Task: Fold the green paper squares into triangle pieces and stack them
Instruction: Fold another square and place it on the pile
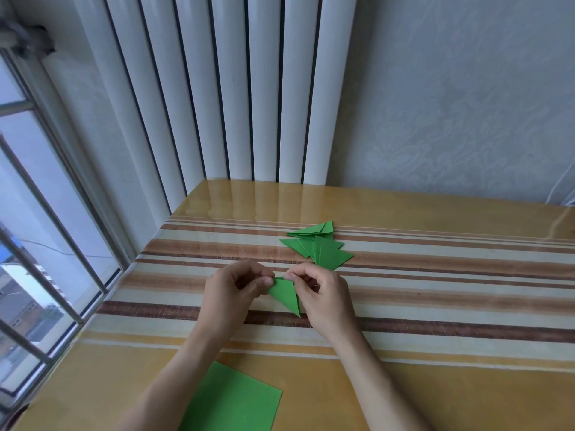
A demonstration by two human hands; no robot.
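A green paper folded into a triangle (287,294) is held between both hands just above the striped table. My left hand (231,293) pinches its upper left corner with thumb and fingers. My right hand (323,298) pinches the top edge beside it and covers the paper's right side. Behind the hands lies a loose pile of folded green triangle pieces (319,247), several fanned out and overlapping. Flat green paper squares (231,399) lie near the table's front edge, under my left forearm.
The table (435,306) has a glossy striped cover in yellow, brown and cream. A white radiator (236,88) stands behind it, a patterned wall at the right, and a barred window (40,244) along the left edge.
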